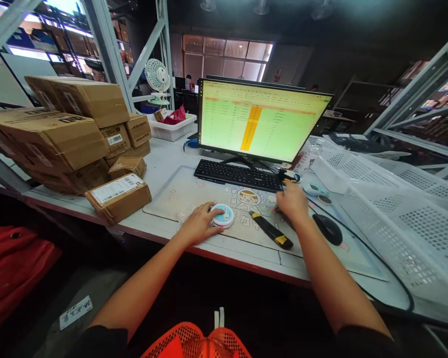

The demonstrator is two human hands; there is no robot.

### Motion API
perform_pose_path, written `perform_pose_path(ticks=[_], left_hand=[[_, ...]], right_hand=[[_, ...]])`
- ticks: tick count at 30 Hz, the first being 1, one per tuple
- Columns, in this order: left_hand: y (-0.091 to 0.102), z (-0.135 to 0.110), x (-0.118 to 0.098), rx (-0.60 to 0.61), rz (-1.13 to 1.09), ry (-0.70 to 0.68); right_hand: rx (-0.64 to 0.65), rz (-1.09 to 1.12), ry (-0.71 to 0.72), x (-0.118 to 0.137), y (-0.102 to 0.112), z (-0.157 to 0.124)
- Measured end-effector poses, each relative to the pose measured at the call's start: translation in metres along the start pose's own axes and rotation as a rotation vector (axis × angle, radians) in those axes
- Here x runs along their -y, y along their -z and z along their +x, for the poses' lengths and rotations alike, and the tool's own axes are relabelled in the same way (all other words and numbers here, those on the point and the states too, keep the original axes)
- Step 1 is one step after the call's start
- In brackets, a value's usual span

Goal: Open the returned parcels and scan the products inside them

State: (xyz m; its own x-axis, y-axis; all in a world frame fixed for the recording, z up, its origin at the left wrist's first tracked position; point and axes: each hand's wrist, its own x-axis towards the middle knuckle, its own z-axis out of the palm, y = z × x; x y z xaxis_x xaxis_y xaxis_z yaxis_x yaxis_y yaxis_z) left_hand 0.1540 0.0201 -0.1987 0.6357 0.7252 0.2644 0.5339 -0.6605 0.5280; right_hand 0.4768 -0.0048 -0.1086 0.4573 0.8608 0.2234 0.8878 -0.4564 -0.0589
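My left hand [198, 224] rests at the front of the desk mat [164, 204], its thumb and fingers around the edge of a flat round container [224, 217], white with a light blue top. Crinkled clear plastic lies beside that hand. Just off the keyboard's right end, my right hand [293, 201] is closed with fingers curled down; a dark bit shows under it, but what it holds is hidden. Between my hands lies a black and yellow utility knife [272, 230]. A black mouse [327, 229] sits right of my right wrist.
A black keyboard [235, 175] lies before a lit monitor [261, 119] showing a spreadsheet. Cardboard boxes [48, 144] are stacked at left, with a smaller labelled box [119, 196] near the edge. White perforated baskets [403, 214] fill the right side. A black cable [373, 251] curves along there.
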Motion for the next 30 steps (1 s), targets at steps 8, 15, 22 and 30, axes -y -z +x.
perform_pose_path(ticks=[8,15,22,30], left_hand=[[0.003,0.002,0.002,0.006,-0.016,0.022],[0.000,0.003,0.004,-0.020,-0.039,0.001],[0.006,0.002,0.006,-0.194,-0.281,-0.021],[0.000,0.000,-0.025,-0.837,-1.106,0.054]], right_hand=[[0.249,0.067,0.095,0.051,-0.038,0.048],[0.261,0.185,0.089,0.049,-0.035,0.056],[0.255,0.634,0.226,0.069,-0.027,0.012],[0.464,1.455,0.286,0.148,-0.062,-0.119]])
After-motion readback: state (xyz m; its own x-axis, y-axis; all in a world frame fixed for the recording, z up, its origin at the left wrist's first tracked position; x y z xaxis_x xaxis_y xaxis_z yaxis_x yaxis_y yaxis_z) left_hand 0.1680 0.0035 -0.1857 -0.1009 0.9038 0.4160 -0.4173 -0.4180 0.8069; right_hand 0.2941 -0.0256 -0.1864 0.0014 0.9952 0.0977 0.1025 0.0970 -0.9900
